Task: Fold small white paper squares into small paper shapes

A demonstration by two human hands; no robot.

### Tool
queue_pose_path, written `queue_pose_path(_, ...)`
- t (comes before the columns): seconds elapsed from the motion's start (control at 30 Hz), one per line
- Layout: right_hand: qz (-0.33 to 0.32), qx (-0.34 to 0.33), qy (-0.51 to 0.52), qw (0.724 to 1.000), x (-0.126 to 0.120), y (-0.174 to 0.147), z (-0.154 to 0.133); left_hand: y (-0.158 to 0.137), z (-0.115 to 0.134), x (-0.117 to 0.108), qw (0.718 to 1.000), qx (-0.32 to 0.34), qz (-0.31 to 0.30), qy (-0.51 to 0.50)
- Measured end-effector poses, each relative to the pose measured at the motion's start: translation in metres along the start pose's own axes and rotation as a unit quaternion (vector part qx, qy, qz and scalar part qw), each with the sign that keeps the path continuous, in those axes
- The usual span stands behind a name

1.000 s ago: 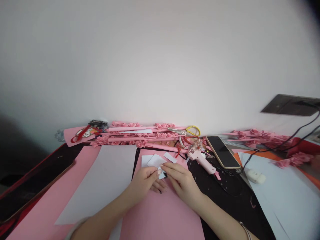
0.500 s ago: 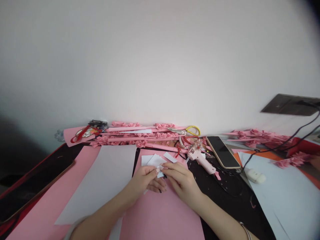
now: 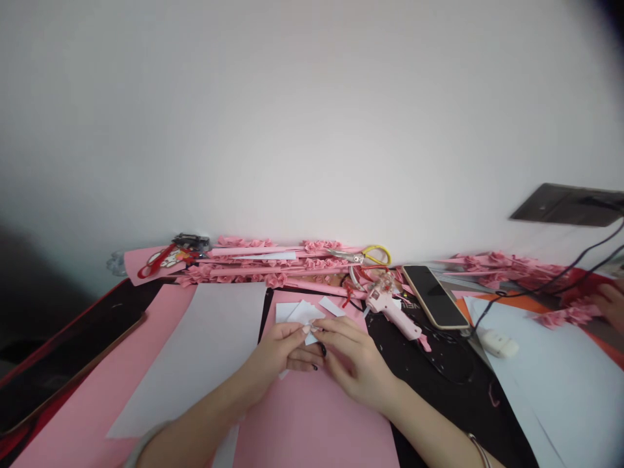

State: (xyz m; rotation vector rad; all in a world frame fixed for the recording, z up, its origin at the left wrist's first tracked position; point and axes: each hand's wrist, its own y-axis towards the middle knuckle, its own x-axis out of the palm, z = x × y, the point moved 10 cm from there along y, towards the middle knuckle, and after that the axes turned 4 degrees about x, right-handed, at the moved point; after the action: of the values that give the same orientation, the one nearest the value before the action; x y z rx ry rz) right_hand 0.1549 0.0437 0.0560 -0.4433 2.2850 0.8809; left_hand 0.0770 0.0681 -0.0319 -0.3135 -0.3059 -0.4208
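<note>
Both hands meet over a pink paper sheet (image 3: 316, 416). My left hand (image 3: 280, 348) pinches a small white piece of paper (image 3: 311, 329) between thumb and fingers. From the other side, my right hand (image 3: 353, 354) pinches the same piece with its fingertips; most of it is hidden by the fingers. Just beyond the hands lie white paper squares (image 3: 302, 311) that overlap one another. A narrow white paper strip (image 3: 331, 305) lies to their right.
A pink glue gun (image 3: 397, 315), a phone (image 3: 435, 296) and a white case (image 3: 498, 342) are at the right. Yellow-handled scissors (image 3: 374, 255) rest on pink paper flower stems (image 3: 253, 270) along the wall. Large white sheets (image 3: 195, 351) lie left. Another person's hand (image 3: 611, 302) is at far right.
My fingers have shifted slightly around the small white paper, with the left fingers curling under. At the far right, the other person's hand has come further into view near the pink flowers.
</note>
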Motion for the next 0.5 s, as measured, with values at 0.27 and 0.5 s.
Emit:
queue_pose_path(0.27, -0.007, -0.001, -0.009, 1.0, -0.0003, 0.0012, -0.0012, 0.0003, -0.0004, 0.0002, 1.0, 0.0, -0.006, -0.026)
queue_pose_path(0.5, -0.023, -0.014, -0.047, 0.999, 0.0021, 0.0025, -0.0052, -0.0006, 0.0011, 0.0044, 0.999, 0.001, -0.018, -0.033)
